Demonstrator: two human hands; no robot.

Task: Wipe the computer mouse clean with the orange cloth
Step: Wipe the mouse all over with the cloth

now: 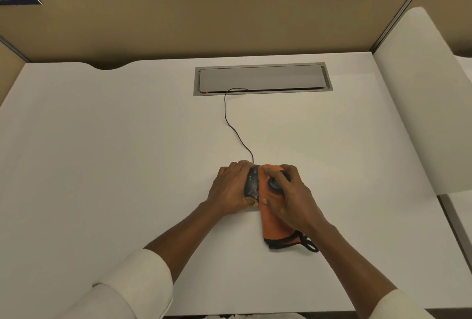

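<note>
Right hand (290,200) presses the cloth (277,226) on the mouse (251,183), fingers (270,173) spread. At its 9 o'clock, left hand (229,188) grips the mouse mid-worktop (102,152), fingers curled. Cable (236,132) runs to 12 o'clock.

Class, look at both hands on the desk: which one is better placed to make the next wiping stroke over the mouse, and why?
The right hand. It already presses the orange cloth onto the mouse, so it probably only needs to rub. The left hand grips the mouse's left side, steadying it, with no cloth under it.
</note>
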